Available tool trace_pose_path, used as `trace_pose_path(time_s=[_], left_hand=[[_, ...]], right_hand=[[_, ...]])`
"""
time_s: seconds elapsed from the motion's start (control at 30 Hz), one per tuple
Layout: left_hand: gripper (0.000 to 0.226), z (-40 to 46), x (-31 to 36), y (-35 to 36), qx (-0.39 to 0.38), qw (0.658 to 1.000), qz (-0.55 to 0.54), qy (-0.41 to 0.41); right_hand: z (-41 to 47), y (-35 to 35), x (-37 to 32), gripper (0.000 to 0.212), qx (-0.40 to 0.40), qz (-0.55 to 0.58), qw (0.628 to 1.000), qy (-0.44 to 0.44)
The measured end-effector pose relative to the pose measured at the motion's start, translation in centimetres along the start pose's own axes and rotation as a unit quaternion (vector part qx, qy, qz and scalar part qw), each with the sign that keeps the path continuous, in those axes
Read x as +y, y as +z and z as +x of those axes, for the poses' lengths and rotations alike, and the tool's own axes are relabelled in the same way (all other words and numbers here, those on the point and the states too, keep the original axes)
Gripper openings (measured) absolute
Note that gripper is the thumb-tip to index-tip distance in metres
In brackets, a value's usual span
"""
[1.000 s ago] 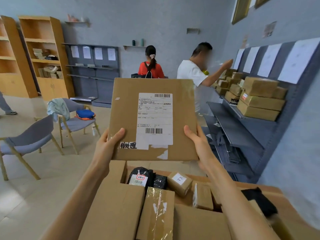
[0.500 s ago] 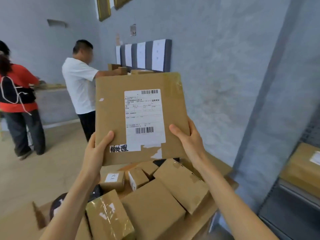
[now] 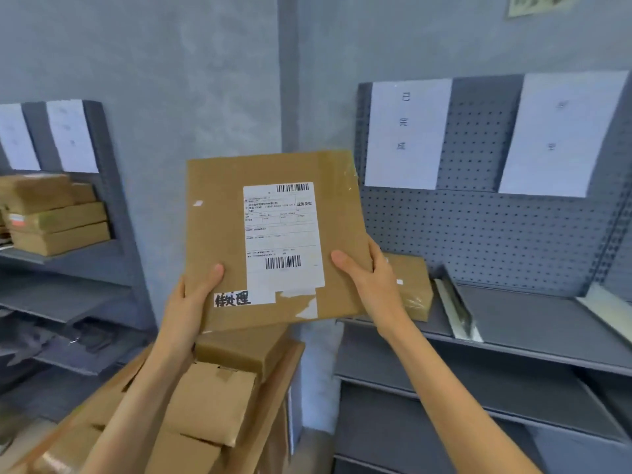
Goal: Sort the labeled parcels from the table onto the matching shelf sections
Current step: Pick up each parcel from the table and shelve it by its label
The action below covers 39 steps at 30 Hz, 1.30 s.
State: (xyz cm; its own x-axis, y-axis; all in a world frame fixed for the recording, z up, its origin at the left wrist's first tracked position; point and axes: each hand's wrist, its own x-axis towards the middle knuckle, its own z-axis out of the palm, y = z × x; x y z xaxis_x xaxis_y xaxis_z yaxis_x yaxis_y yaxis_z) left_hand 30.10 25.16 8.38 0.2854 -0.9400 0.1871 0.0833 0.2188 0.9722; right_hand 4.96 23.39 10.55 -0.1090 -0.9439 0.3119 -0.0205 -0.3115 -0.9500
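Flat parcel (image 3: 273, 241) held upright between both hands: left hand (image 3: 191, 302) and right hand (image 3: 372, 285) each pinch a lower corner, thumbs on the labelled face. The shelf (image 3: 513, 316) with paper signs (image 3: 407, 135) lies ahead and right, nearer the right hand. Below, more boxes (image 3: 212, 401) crowd the table; grey wall behind.

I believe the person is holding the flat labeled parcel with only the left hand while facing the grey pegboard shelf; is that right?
Not quite. In the head view both hands hold the flat labeled parcel: the left hand grips its lower left edge and the right hand its right edge. The grey pegboard shelf is indeed ahead.
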Motion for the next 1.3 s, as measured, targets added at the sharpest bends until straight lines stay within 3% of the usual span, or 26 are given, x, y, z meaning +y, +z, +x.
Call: trace_pose_path(time_s=[0.07,0.17,0.2,0.33,0.47,0.57,0.63,0.73,1.3], left_hand=[[0.041,-0.4,0.3,4.0,-0.02,1.0,-0.004,-0.009],[0.062,-0.9,0.1,9.1,-0.077,0.997,-0.009,-0.009],[0.066,-1.6,0.1,10.8,-0.091,0.996,-0.012,-0.012],[0.045,-4.7,0.1,16.9,-0.138,0.99,0.003,-0.013],[0.058,-8.7,0.2,22.3,-0.181,0.983,-0.004,-0.024],[0.044,-12.6,0.5,26.2,-0.196,0.981,-0.007,-0.011],[0.047,-15.3,0.9,28.6,-0.213,0.977,-0.006,-0.01],[0.051,-19.3,1.2,32.1,-0.248,0.968,-0.02,-0.011],[0.066,-31.5,-0.5,53.8,-0.442,0.895,-0.033,-0.051]], right_hand=[[-0.6,-3.8,-0.4,0.082,0.041,-0.013,0.999,0.001],[-2.2,-9.2,-1.1,0.092,0.093,-0.039,0.995,0.007],[-2.8,-11.0,-1.4,0.091,0.107,-0.043,0.993,0.01],[-5.9,-17.6,-2.8,0.079,0.159,-0.064,0.985,0.017],[-9.5,-23.9,-4.0,0.078,0.198,-0.077,0.977,0.019],[-12.5,-28.4,-5.0,0.088,0.216,-0.086,0.972,0.019],[-14.7,-31.3,-5.9,0.083,0.23,-0.087,0.969,0.017],[-18.1,-35.6,-7.1,0.071,0.256,-0.1,0.961,0.014],[-28.0,-55.8,-9.6,0.097,0.427,-0.184,0.885,0.038]])
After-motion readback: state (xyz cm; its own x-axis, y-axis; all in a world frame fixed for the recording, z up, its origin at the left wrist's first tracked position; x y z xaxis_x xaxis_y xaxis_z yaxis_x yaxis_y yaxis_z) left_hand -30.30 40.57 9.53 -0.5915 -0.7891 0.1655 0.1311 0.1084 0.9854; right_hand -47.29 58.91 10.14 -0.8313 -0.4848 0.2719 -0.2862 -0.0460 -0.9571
